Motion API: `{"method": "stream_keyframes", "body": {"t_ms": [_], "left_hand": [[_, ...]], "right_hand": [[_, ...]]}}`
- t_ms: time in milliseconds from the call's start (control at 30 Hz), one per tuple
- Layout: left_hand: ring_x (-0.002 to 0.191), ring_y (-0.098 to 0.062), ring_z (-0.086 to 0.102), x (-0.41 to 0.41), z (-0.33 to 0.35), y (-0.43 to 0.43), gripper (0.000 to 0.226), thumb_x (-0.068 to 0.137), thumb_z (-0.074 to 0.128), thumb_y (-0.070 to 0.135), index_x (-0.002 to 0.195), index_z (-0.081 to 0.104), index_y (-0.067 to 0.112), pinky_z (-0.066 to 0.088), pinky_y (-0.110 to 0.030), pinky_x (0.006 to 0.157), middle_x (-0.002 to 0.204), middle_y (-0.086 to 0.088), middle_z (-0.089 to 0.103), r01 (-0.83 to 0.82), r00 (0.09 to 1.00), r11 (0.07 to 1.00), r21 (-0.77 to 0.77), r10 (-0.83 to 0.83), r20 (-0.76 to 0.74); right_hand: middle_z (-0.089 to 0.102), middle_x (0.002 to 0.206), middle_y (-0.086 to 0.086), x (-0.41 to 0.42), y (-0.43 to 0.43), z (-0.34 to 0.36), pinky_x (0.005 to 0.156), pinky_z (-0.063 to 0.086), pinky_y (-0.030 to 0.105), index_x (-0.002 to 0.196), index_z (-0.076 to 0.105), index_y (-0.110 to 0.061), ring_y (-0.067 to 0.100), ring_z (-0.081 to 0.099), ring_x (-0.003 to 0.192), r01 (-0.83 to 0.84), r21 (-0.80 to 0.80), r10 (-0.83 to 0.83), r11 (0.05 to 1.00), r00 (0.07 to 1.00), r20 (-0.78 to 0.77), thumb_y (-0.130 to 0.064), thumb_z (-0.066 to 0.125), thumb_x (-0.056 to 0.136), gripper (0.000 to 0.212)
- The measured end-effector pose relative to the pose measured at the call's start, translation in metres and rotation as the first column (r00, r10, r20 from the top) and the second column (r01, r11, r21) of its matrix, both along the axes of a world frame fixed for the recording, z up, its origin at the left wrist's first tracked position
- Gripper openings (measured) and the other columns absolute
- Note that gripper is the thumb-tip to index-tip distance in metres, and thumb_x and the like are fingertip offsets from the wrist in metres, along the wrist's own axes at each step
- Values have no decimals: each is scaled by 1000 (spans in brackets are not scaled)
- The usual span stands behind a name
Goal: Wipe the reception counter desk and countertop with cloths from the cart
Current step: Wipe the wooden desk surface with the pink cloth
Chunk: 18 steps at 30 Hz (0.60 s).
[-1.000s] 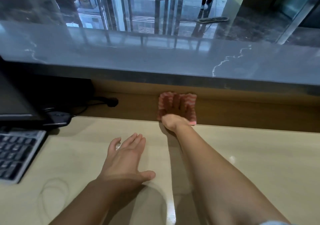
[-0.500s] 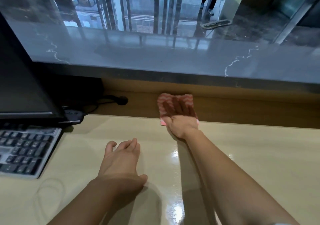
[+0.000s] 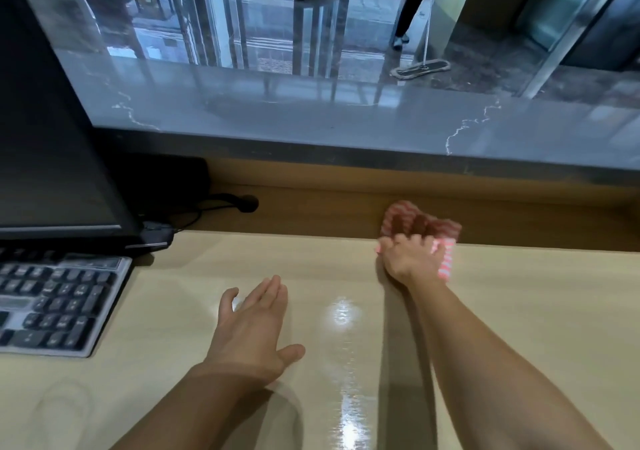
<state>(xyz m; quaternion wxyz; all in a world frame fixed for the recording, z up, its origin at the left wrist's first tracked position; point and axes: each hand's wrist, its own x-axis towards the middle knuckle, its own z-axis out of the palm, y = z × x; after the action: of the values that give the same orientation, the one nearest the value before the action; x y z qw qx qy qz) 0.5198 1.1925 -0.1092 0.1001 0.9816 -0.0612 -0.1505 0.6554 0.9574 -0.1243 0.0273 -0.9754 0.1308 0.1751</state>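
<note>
One view, the head camera, looking down over the desk.

Your right hand (image 3: 412,262) is at the far edge of the pale desk (image 3: 519,311), where it meets the upright brown wooden panel (image 3: 311,214). Its fingers are spread and fairly straight, pressing a pink-and-red striped cloth (image 3: 448,233) against the foot of that panel. You aren't gripping the cloth; fingers and palm pin it. Part of it lies up the panel, and the rest folds down onto the desk to the right of your wrist.

Your left hand (image 3: 249,328) is nearer to you and well apart from the cloth. It is palm down, fingers straight and together, thumb out to the side, holding nothing. Cannot tell whether it rests on the desk or hovers just above it.

Grey veined stone countertop (image 3: 311,117) runs above the panel, glossy, reflecting the lobby.

Left side: dark monitor (image 3: 52,155) with a keyboard (image 3: 52,304) in front of it. Key legends are too blurred to read. A black cable and plug (image 3: 242,204) lie beside the monitor's base, at the panel.

Beyond the countertop, a person (image 3: 412,3) in a green top stands on the lobby floor with a flat mop (image 3: 420,68). A glare streak shows on the desk between your forearms.
</note>
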Motion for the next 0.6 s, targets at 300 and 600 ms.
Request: {"method": "stream_keyframes", "body": {"t_ms": [300, 600], "left_hand": [[140, 1, 17, -40, -2, 24, 67, 77, 37, 69, 135, 39, 36, -2, -31, 107, 145, 22, 36, 61, 995, 992, -108, -52, 80], [147, -5, 3, -47, 3, 9, 96, 74, 47, 73, 152, 18, 25, -3, -38, 111, 162, 9, 10, -21, 999, 999, 39, 19, 45]], "right_hand": [[-22, 160, 4, -54, 182, -15, 114, -19, 53, 153, -11, -34, 28, -25, 145, -556, 134, 550, 821, 831, 82, -49, 14, 102, 59], [-20, 160, -4, -50, 125, -15, 118, -14, 45, 153, -4, -42, 18, -21, 147, -675, 148, 668, 722, 737, 105, -52, 19, 101, 57]]}}
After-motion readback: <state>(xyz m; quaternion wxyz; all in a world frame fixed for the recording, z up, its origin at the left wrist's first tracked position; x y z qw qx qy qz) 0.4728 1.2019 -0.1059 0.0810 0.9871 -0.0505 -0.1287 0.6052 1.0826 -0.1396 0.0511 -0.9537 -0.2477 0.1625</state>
